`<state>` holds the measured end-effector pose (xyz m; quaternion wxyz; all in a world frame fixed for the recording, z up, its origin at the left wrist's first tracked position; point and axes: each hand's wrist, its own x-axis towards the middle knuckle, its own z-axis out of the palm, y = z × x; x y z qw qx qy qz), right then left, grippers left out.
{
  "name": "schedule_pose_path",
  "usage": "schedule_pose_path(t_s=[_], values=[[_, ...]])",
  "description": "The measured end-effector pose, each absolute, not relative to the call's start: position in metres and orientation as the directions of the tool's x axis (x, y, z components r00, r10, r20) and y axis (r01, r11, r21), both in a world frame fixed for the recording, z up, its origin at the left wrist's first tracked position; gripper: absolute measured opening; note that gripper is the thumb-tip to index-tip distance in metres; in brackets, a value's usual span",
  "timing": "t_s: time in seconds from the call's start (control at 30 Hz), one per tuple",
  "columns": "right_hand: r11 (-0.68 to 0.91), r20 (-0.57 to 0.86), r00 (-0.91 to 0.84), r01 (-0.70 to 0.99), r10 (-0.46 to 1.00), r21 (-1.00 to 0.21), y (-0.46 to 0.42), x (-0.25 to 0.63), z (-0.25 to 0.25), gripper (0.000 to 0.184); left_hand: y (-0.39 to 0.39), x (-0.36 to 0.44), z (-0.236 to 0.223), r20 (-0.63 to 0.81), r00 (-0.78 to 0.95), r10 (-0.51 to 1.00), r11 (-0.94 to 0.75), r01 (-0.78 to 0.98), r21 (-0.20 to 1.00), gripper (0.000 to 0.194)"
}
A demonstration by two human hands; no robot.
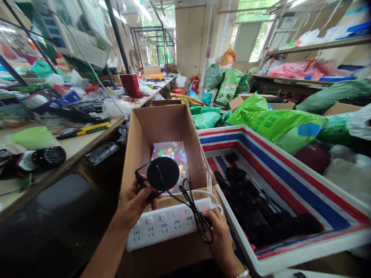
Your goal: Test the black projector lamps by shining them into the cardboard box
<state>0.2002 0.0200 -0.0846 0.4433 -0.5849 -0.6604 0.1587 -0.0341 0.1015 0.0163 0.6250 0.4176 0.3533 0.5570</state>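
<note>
My left hand (136,202) grips a black round-backed projector light (163,173) by its bracket, over the open cardboard box (162,116). A coloured light pattern (175,152) shows on a pale surface inside the box. From the lamp's back, a black power cord (191,200) runs to a tied bundle beside my right hand (218,227). My right hand's fingers are closed at the right end of a white power strip (165,226), with the cord at the fingertips; the plug is hidden. Red lights glow on the strip, which lies across the near cardboard.
To the right, a white-rimmed bin (292,170) with a striped lining holds several black lamps (255,204). On the left is a cluttered workbench (84,144) with a yellow-black cutter (87,130). Green sacks (275,121) lie beyond the bin.
</note>
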Motion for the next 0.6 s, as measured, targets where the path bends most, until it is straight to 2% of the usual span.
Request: schedule_pose_path(t_s=[0.37, 0.47, 0.6], values=[[0.273, 0.407, 0.097, 0.598, 0.908, -0.754, 0.0186, 0.1991, -0.0784, 0.008, 0.0984, -0.0338, 0.0165, 0.018, 0.107, 0.994, 0.022, -0.359, 0.933, 0.047], [0.292, 0.414, 0.084, 0.583, 0.906, -0.758, 0.0186, 0.2005, -0.0784, 0.004, 0.0984, -0.0326, 0.0153, 0.003, 0.085, 0.996, 0.023, -0.305, 0.952, 0.050], [0.370, 0.492, 0.092, 0.543, 0.866, -0.754, 0.0192, 0.2023, -0.0820, 0.006, 0.0975, -0.0298, 0.0074, -0.013, 0.022, 1.000, 0.016, -0.168, 0.986, 0.042]])
